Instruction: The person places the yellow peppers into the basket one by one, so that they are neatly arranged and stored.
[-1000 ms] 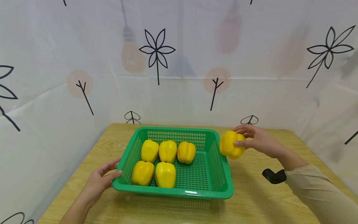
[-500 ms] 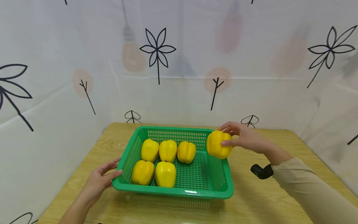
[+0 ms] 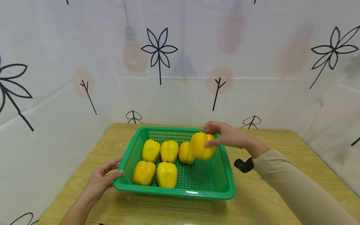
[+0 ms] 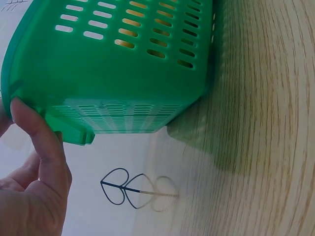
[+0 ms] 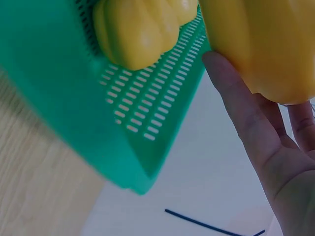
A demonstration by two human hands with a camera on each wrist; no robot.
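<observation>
A green plastic basket (image 3: 197, 194) with slotted walls stands on the table. My left hand (image 3: 99, 181) holds its left rim, the thumb on top; in the left wrist view the fingers (image 4: 42, 132) curl at the rim. Between thumb and fingers my right hand (image 3: 229, 136) grips a yellow bell pepper (image 3: 201, 147), raised over the right part of the basket. That same bell pepper (image 5: 266, 44) fills the upper right of the right wrist view. Several yellow bell peppers lie inside, among them a front one (image 3: 167, 175) and a back right one (image 3: 185, 153), which the held pepper partly covers.
The wooden table (image 3: 258, 193) reaches back to a white cloth backdrop (image 3: 185, 100) printed with plants and light bulbs. A black wrist-worn device (image 3: 243, 165) sticks out beneath the right sleeve (image 3: 284, 175).
My right hand has carried the bell pepper leftward, from beside the basket's right rim to over its inside. My left hand and the basket have stayed put.
</observation>
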